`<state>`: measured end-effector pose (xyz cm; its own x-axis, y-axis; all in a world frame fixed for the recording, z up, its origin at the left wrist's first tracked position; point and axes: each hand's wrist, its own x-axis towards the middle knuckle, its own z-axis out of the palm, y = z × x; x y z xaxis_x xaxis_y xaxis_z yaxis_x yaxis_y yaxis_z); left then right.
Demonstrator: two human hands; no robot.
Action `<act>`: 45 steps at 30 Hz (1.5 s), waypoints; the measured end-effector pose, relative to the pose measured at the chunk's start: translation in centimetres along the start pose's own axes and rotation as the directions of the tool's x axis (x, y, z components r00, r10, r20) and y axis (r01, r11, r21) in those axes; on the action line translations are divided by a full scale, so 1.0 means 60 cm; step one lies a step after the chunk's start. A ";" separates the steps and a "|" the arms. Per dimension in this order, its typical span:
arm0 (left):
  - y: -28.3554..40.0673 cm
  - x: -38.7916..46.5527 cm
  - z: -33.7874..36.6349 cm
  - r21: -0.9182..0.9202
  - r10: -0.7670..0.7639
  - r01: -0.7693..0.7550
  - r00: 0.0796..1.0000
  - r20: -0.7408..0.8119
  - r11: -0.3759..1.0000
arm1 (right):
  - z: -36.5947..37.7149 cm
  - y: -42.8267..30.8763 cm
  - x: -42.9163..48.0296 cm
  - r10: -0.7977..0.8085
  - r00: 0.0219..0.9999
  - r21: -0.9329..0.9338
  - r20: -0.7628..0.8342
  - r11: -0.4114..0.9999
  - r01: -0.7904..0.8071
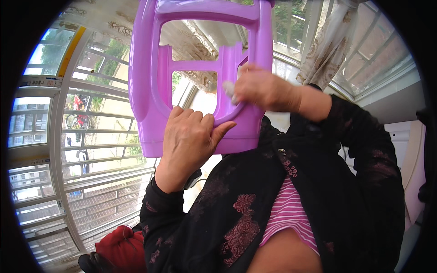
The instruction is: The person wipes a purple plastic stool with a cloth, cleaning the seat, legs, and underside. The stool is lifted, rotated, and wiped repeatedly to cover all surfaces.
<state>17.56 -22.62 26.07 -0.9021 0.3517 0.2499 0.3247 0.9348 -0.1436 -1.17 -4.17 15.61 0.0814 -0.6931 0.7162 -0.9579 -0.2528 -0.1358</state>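
Note:
A purple plastic stool or similar frame [201, 141] with rounded openings is held up before me, close to the window. My left hand [189, 140] grips the edge of its lower opening, with the thumb lying along the near side. At the right side of the same opening, my right hand [266, 88] holds a small greyish-white cloth [229, 91] against the purple plastic. This hand is slightly blurred, and part of the cloth is hidden under its fingers.
Tall windows with metal bars [95, 134] run along the left. Patterned curtains [327, 47] hang at the top right. A red cloth item [124, 247] lies at the lower left, and a pale panel or furniture edge [411, 163] stands at the right.

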 end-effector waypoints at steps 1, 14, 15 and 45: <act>-0.002 0.000 0.003 -0.008 0.006 -0.006 1.000 -0.011 1.000 | -0.017 0.030 -0.002 -0.068 0.996 -0.097 -0.064 0.993 0.062; -0.034 -0.022 0.020 -0.084 0.003 -0.004 1.000 -0.011 0.996 | -0.041 0.123 -0.013 0.160 0.801 -0.213 -0.576 0.917 -0.336; -0.040 -0.024 0.021 -0.089 0.012 -0.014 1.000 -0.022 0.996 | -0.024 0.105 -0.002 0.015 0.859 -0.228 -0.513 0.961 -0.153; -0.069 -0.092 0.044 -0.192 0.011 -0.027 0.996 -0.086 0.981 | -0.018 0.033 0.002 0.070 0.854 -0.305 -0.515 0.917 -0.258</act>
<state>20.42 -28.58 22.79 -0.8709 0.3648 0.3293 0.3976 0.9168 0.0359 -3.38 -4.01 16.15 -0.1388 -0.2622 0.9550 -0.9831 0.1528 -0.1010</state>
